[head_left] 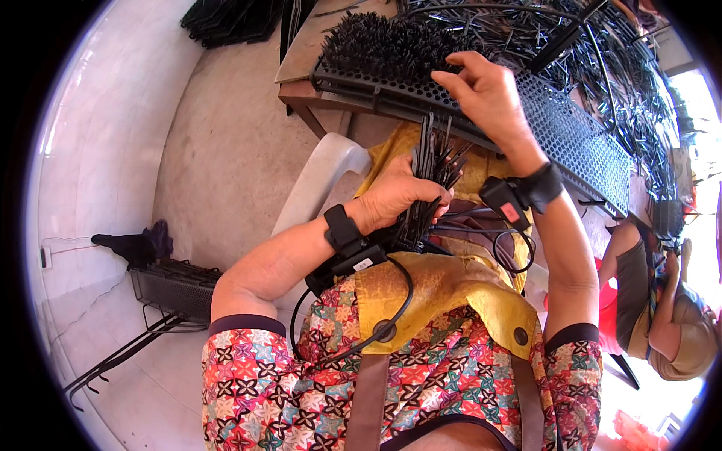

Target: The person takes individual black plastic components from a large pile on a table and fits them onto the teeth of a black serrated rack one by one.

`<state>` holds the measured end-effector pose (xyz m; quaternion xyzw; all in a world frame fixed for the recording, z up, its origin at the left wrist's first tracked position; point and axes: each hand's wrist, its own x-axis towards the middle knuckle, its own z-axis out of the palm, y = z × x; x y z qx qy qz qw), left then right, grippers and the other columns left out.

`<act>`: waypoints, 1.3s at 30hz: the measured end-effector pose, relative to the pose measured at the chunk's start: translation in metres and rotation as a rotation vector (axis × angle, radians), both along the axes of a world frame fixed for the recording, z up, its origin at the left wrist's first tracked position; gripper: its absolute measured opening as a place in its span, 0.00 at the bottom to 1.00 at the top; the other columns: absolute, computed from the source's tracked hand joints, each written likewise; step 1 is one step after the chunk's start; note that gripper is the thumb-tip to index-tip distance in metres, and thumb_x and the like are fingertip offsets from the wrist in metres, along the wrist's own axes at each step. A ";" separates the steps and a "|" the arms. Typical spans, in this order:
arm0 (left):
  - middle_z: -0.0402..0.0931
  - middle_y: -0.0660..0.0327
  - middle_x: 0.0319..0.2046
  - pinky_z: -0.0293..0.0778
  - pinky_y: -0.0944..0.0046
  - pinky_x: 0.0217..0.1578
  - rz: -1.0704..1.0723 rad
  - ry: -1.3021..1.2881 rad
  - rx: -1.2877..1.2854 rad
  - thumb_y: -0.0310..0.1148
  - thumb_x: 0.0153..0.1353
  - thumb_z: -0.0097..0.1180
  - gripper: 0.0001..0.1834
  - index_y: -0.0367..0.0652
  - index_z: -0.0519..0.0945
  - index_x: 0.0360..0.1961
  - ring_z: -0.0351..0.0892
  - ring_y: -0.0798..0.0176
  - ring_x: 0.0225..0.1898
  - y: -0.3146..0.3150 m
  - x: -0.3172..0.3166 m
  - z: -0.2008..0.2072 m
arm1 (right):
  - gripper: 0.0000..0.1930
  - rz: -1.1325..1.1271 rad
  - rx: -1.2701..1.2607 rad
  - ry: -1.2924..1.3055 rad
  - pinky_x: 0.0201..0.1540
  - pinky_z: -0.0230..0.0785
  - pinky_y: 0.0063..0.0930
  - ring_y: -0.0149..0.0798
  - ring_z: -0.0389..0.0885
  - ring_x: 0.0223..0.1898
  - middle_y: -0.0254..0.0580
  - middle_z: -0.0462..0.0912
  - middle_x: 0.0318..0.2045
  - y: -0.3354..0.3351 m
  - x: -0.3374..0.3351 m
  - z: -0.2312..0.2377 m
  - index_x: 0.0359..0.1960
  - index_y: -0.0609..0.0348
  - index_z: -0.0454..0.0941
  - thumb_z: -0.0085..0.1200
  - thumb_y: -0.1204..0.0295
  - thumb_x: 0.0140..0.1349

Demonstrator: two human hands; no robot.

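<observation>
My left hand [402, 194] is closed around a bundle of thin black strips [427, 158], held upright in front of my yellow apron [429, 293]. The strips' exact kind cannot be made out. Above and to the right, my right hand [487, 96] hovers at the near edge of a black perforated metal rack [568, 124]. Its thumb and forefinger are curved with a gap between the tips, and nothing shows in them. Many similar black pieces [383, 45] stand packed upright in the rack's left part, just beyond that hand.
Behind the rack, a table is heaped with loose black strips [519, 30]. A white chair arm [320, 177] is at my left. Another perforated rack [177, 289] stands by the left wall. A co-worker [665, 316] sits at the far right. Cables hang from my wrist devices.
</observation>
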<state>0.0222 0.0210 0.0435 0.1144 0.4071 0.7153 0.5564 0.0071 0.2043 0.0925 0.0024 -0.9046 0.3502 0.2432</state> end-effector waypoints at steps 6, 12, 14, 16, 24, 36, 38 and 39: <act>0.73 0.58 0.25 0.72 0.65 0.25 -0.100 0.036 0.050 0.20 0.45 0.59 0.22 0.36 0.71 0.44 0.75 0.63 0.23 -0.002 0.002 0.001 | 0.07 0.360 -0.444 -0.565 0.25 0.68 0.18 0.22 0.73 0.21 0.32 0.79 0.20 0.002 0.033 0.023 0.29 0.65 0.79 0.56 0.72 0.58; 0.73 0.59 0.24 0.72 0.66 0.25 -0.030 0.014 -0.010 0.21 0.45 0.60 0.21 0.36 0.72 0.43 0.74 0.64 0.23 0.002 -0.003 0.001 | 0.08 0.199 -0.268 -0.279 0.26 0.67 0.23 0.27 0.75 0.22 0.37 0.78 0.19 0.004 0.038 0.013 0.27 0.67 0.77 0.53 0.73 0.59; 0.74 0.59 0.24 0.72 0.66 0.25 -0.008 0.049 -0.017 0.21 0.45 0.60 0.20 0.36 0.72 0.43 0.74 0.65 0.23 0.002 -0.002 0.001 | 0.07 0.131 -0.238 -0.189 0.26 0.67 0.25 0.30 0.75 0.22 0.40 0.78 0.19 0.002 0.037 0.010 0.28 0.67 0.76 0.52 0.74 0.59; 0.74 0.60 0.24 0.71 0.67 0.25 0.012 0.077 -0.020 0.21 0.46 0.60 0.20 0.36 0.72 0.43 0.74 0.65 0.23 0.002 -0.002 0.002 | 0.07 0.061 -0.267 -0.146 0.26 0.67 0.26 0.33 0.76 0.22 0.43 0.78 0.20 -0.001 0.037 0.009 0.28 0.67 0.76 0.52 0.74 0.59; 0.74 0.59 0.24 0.72 0.68 0.25 -0.004 0.078 0.036 0.19 0.45 0.60 0.21 0.36 0.72 0.43 0.74 0.66 0.23 0.000 -0.002 0.002 | 0.06 0.004 -0.124 0.012 0.26 0.67 0.26 0.35 0.75 0.21 0.46 0.77 0.22 -0.006 0.041 0.009 0.29 0.66 0.76 0.54 0.74 0.58; 0.74 0.56 0.24 0.73 0.66 0.24 0.082 0.006 -0.014 0.19 0.45 0.59 0.20 0.37 0.70 0.42 0.75 0.64 0.22 0.001 -0.004 -0.002 | 0.08 -0.234 -0.201 0.200 0.24 0.65 0.21 0.25 0.71 0.18 0.37 0.77 0.16 0.034 0.017 0.005 0.26 0.64 0.77 0.56 0.71 0.59; 0.75 0.56 0.24 0.73 0.66 0.24 0.078 0.020 -0.016 0.19 0.45 0.59 0.20 0.37 0.70 0.42 0.75 0.63 0.22 0.001 -0.004 -0.002 | 0.07 -0.168 -0.165 0.087 0.23 0.65 0.22 0.25 0.71 0.18 0.37 0.76 0.16 0.018 0.026 0.010 0.27 0.64 0.77 0.55 0.72 0.59; 0.75 0.55 0.24 0.73 0.66 0.24 0.076 0.029 -0.012 0.19 0.45 0.59 0.20 0.37 0.70 0.41 0.75 0.63 0.22 0.001 -0.003 -0.002 | 0.07 -0.132 -0.160 0.029 0.23 0.65 0.22 0.26 0.72 0.18 0.38 0.76 0.17 0.012 0.029 0.012 0.27 0.64 0.77 0.55 0.73 0.59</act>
